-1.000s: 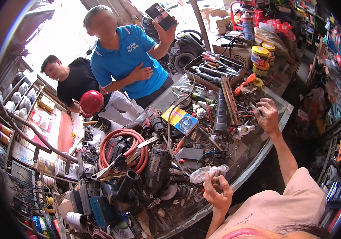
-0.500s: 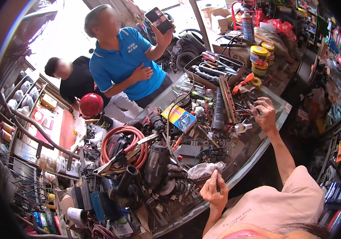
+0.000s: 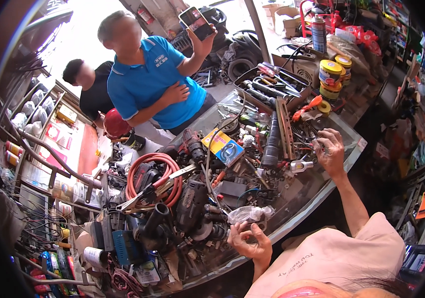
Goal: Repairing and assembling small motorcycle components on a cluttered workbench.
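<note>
My left hand (image 3: 252, 244) is at the table's near edge, fingers curved and apart, with nothing visible between them. Just beyond its fingertips lies a crumpled clear plastic bag (image 3: 253, 214); whether they touch cannot be told. On the right, my right hand (image 3: 330, 151) hovers over the table's right side, its fingers loosely bent with gaps between them. Beside that hand are small metal parts and a silver metal fitting (image 3: 302, 166). A long black flashlight-like tube (image 3: 271, 141) lies farther left.
Tools crowd the glass-topped table (image 3: 317, 196): a coiled red hose (image 3: 132, 186), a black power tool (image 3: 190, 202), a yellow-and-blue packet (image 3: 223, 147) and a tool tray (image 3: 292, 102). Yellow-lidded cans (image 3: 330, 74) stand behind. Across the table, a person in blue (image 3: 145, 82) holds up a phone (image 3: 196, 23); another stands behind.
My left hand has shifted left and its fingers have spread from a pinch beside the plastic bag. My right hand's fingers have loosened slightly. The view has tilted a little.
</note>
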Available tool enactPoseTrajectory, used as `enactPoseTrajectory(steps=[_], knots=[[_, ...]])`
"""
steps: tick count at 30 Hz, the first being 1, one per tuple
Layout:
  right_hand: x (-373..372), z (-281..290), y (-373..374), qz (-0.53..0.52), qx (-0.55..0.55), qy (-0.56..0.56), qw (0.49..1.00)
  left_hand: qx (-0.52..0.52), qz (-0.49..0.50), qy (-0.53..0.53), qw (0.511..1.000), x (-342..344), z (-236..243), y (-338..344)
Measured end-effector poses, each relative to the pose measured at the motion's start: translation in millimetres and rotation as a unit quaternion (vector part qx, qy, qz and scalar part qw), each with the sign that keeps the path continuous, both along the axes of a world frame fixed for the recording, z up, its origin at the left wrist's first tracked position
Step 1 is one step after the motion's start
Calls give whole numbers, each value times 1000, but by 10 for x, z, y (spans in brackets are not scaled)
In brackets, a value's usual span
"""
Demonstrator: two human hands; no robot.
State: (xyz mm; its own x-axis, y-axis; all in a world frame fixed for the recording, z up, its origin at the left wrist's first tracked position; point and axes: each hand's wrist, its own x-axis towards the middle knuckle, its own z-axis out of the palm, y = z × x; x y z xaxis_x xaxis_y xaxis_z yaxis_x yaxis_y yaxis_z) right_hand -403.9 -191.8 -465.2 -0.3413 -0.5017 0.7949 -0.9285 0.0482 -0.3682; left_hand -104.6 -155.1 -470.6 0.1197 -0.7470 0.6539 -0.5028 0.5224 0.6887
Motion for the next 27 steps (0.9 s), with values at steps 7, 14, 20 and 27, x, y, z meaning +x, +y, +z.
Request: enactPoseTrajectory(steps=[7,14,20,27], knots=[[-28,35,47,21,10,-3,1000,1,38,10,999,-65,63,-4],[10,100,47,43,-4,-10,999,-16,39,2,999,-88,46,-30],[188,1201,-269,128,-167,25,977,-30,50,-19,998,-39,32,-87],[443,2274,-1148,225,-349,160,896,-44,79,-35,995,-84,51,-65]])
